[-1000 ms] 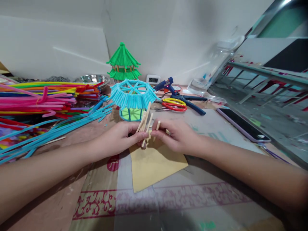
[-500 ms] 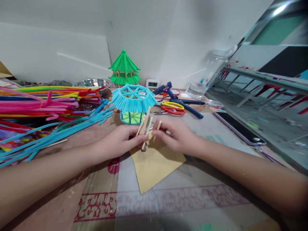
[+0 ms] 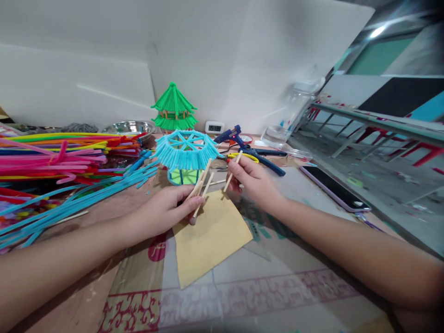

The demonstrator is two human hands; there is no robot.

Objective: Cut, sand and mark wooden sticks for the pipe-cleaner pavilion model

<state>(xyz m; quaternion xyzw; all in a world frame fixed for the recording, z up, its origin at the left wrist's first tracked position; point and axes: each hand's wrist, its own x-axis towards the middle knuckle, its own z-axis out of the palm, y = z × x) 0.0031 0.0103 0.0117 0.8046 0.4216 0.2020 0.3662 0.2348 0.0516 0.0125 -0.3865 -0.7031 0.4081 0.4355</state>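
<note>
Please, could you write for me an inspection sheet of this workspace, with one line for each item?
Surface: table with printed covering; yellow sheet lying on it.
Job's things: several pale sticks; blue model beyond them, green tower further back.
Clutter: pipe cleaners at left; glue gun, pliers and scissors beyond the right hand; phone at right.
Hands: left hand grips several sticks; right hand pinches one stick.
Cables: purple cord by the phone; thin dark line near the glue gun, unclear.
Surroundings: white wall behind; another table at right.

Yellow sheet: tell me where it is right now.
In the head view, the yellow sheet lies near the middle, on the near side of the blue-roofed model, its far left part overlapped by the left hand.
</note>
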